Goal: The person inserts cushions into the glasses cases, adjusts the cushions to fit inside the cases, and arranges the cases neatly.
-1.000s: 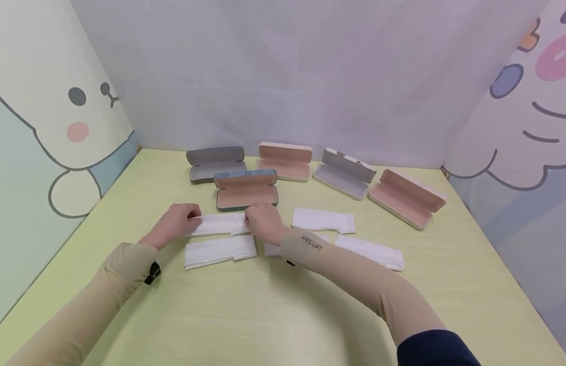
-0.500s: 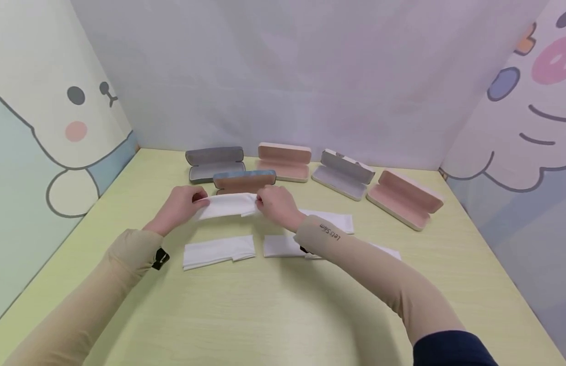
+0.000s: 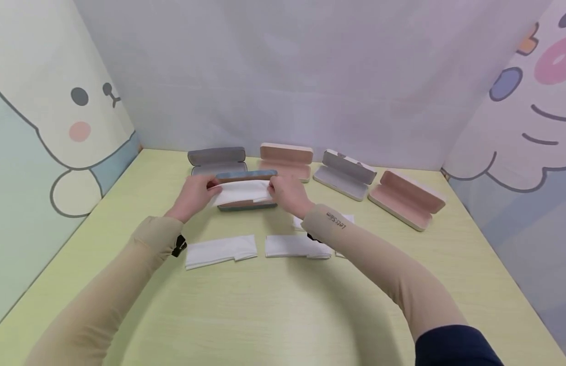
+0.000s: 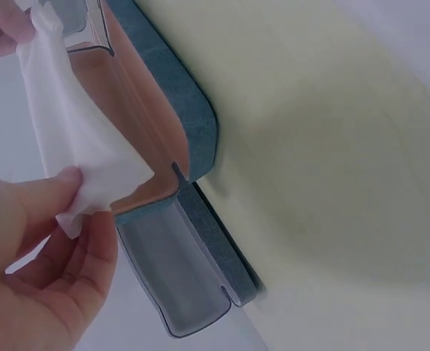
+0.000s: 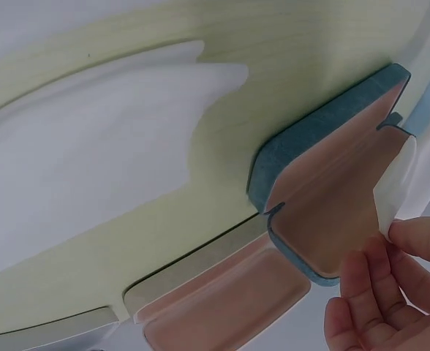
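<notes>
Pale fabric backdrop (image 3: 283, 76) rises beyond a light yellow table (image 3: 246, 315). To the right of the left hand (image 3: 195, 195), whose thumb and fingers pinch one end, stretches a white cloth (image 3: 241, 191); the right hand (image 3: 290, 194) pinches the other end. Between the hands, the strip hangs over an open blue case (image 3: 246, 175); whether they touch is unclear. The white cloth looks thin and soft, folded lengthwise, with a small step in its lower edge near the right hand. Well left of the left hand runs the table's left edge, tabletop between; a dark gray case (image 3: 216, 157) sits just beyond that hand. Rightward past the right hand come a pink-lined case (image 3: 286, 153), a gray-lined case (image 3: 344, 175), a slanted pink case (image 3: 406, 199), then the right edge. Nearer the body than both hands lie folded cloths (image 3: 220, 251), some partly hidden by the right sleeve (image 3: 374, 256), and a broad stretch of tabletop.
</notes>
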